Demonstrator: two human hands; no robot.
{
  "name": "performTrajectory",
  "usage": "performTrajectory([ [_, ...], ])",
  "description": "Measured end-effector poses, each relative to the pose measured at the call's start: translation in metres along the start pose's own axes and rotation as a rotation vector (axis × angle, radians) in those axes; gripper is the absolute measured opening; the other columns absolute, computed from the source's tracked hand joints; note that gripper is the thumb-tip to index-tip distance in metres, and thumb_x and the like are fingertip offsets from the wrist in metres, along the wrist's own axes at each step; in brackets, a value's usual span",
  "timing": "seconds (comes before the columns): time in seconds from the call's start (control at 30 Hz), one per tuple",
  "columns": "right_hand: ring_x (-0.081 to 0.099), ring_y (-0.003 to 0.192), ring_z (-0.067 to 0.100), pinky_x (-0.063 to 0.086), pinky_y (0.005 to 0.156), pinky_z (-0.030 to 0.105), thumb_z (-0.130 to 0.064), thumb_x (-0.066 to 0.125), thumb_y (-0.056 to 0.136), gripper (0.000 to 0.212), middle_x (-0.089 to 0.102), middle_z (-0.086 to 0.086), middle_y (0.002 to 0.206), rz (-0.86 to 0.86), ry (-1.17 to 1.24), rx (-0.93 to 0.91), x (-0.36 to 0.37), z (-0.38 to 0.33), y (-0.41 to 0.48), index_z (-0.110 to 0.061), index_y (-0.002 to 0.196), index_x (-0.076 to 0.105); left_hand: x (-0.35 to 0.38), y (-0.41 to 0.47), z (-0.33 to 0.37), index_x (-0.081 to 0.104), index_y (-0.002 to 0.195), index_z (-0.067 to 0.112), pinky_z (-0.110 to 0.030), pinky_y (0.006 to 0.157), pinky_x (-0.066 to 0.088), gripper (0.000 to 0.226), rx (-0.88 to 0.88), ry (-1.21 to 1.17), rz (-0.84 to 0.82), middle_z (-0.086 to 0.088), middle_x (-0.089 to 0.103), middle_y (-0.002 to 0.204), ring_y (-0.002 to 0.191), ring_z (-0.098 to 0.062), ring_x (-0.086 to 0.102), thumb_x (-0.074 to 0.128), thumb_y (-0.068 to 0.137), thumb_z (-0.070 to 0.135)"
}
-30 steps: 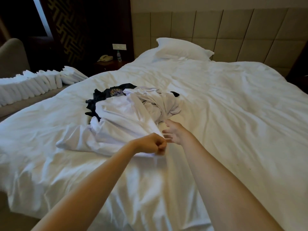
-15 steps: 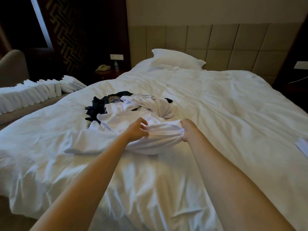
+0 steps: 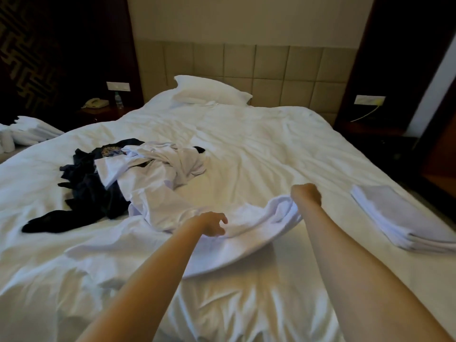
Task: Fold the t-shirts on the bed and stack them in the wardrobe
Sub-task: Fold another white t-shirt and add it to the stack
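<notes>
While you hold the white t-shirt (image 3: 249,236) between both hands, it sags in a shallow curve just above the bed (image 3: 259,149), near the front edge. Your right hand (image 3: 307,193) is clenched round one bunched end of the cloth, with its fingers closed on it. Your left hand (image 3: 211,224) meets the other end with curled fingers (image 3: 223,219) that pinch the fabric, though the hand itself partly hides the grip. The two hands are apart, and the shirt spans the gap between them.

Beyond the left hand lies the loose pile. Crumpled white shirts (image 3: 160,174) sit on top and to the right. Dark shirts (image 3: 91,193) lie beneath and to the left, overlapping them. Near the bed's right edge, a folded white stack (image 3: 399,218) lies flat, well apart from the pile.

A pillow (image 3: 209,91) rests at the head of the bed against the padded headboard (image 3: 283,75). Left of the bed, a nightstand (image 3: 103,112) carries a telephone (image 3: 96,102) and a small bottle (image 3: 119,99), side by side. Folded white towels (image 3: 32,130) lie at the far left.
</notes>
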State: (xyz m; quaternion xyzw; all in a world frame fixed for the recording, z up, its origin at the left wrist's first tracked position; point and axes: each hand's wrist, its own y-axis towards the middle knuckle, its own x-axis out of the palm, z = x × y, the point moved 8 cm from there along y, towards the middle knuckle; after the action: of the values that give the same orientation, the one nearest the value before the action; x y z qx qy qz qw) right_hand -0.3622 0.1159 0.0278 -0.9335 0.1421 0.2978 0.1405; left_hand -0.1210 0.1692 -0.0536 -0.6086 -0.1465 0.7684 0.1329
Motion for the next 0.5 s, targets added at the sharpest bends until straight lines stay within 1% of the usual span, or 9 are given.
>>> performTrajectory([
  [0.07,0.057,0.114,0.032,0.044,0.082,0.029,-0.010,0.047,0.090,0.031,0.060,0.018,0.121,-0.124,-0.206,-0.055,0.019,0.004,-0.006,0.002,0.116,0.058,-0.001,0.004,0.009,0.036,0.141,0.020,-0.029,0.105,0.029,0.045,-0.009,0.006,0.013,-0.008,0.043,0.143,0.130,-0.025,0.040,0.045,0.098,0.028],
  [0.13,0.059,0.099,0.030,0.039,0.075,0.027,-0.013,0.045,0.090,0.019,0.060,0.012,0.100,-0.233,-0.452,-0.106,0.041,0.009,-0.016,-0.003,0.095,0.060,-0.001,0.005,0.010,0.036,0.141,0.020,-0.030,0.106,0.029,0.045,-0.021,0.017,0.021,-0.009,0.041,0.144,0.131,-0.025,0.040,0.045,0.098,0.027],
  [0.17,0.057,0.088,0.028,0.038,0.073,0.026,-0.014,0.044,0.091,0.017,0.056,0.009,0.087,-0.249,-0.546,-0.129,0.048,0.011,-0.021,-0.005,0.082,0.055,0.000,0.005,0.008,0.036,0.142,0.020,-0.031,0.106,0.029,0.045,-0.030,0.037,0.029,-0.008,0.039,0.146,0.132,-0.025,0.039,0.044,0.098,0.028],
  [0.2,0.055,0.084,0.026,0.039,0.072,0.026,-0.015,0.043,0.093,0.019,0.053,0.006,0.083,-0.248,-0.602,-0.144,0.053,0.014,-0.022,-0.006,0.078,0.053,0.001,0.004,0.006,0.035,0.142,0.021,-0.031,0.107,0.028,0.046,-0.036,0.059,0.035,-0.008,0.038,0.147,0.133,-0.025,0.037,0.044,0.098,0.029],
  [0.23,0.056,0.090,0.026,0.041,0.074,0.027,-0.015,0.042,0.094,0.018,0.055,0.006,0.090,-0.247,-0.662,-0.164,0.056,0.015,-0.021,-0.006,0.086,0.056,0.002,0.002,0.006,0.034,0.143,0.022,-0.031,0.108,0.027,0.047,-0.047,0.074,0.034,-0.008,0.037,0.147,0.134,-0.025,0.036,0.044,0.098,0.031],
  [0.27,0.055,0.103,0.028,0.044,0.080,0.030,-0.017,0.042,0.095,0.021,0.056,0.009,0.106,-0.239,-0.686,-0.199,0.058,0.017,-0.021,-0.006,0.104,0.057,0.003,0.004,0.004,0.033,0.143,0.022,-0.031,0.109,0.026,0.049,-0.057,0.086,0.035,-0.009,0.036,0.147,0.134,-0.026,0.035,0.044,0.097,0.033],
  [0.33,0.043,0.123,0.031,0.041,0.098,0.037,-0.024,0.042,0.096,0.042,0.042,0.015,0.134,-0.231,-0.689,-0.262,0.065,0.019,-0.020,-0.006,0.134,0.040,0.005,0.002,-0.004,0.034,0.143,0.022,-0.032,0.110,0.028,0.053,-0.079,0.091,0.022,-0.010,0.035,0.147,0.134,-0.026,0.035,0.047,0.095,0.038],
  [0.4,0.036,0.129,0.033,0.035,0.103,0.040,-0.033,0.041,0.097,0.055,0.033,0.017,0.142,-0.284,-0.653,-0.316,0.077,0.021,-0.023,-0.006,0.143,0.026,0.008,-0.002,-0.016,0.036,0.143,0.021,-0.033,0.110,0.030,0.056,-0.109,0.084,-0.003,-0.010,0.031,0.149,0.134,-0.027,0.034,0.051,0.092,0.041],
  [0.5,0.036,0.131,0.035,0.035,0.105,0.042,-0.036,0.045,0.095,0.073,0.029,0.018,0.147,-0.510,-0.473,-0.200,0.143,0.032,-0.013,-0.008,0.150,0.007,0.014,0.010,-0.053,0.046,0.136,0.015,-0.031,0.105,0.035,0.049,-0.181,0.080,-0.089,-0.011,0.033,0.147,0.129,-0.028,0.039,0.054,0.091,0.034],
])
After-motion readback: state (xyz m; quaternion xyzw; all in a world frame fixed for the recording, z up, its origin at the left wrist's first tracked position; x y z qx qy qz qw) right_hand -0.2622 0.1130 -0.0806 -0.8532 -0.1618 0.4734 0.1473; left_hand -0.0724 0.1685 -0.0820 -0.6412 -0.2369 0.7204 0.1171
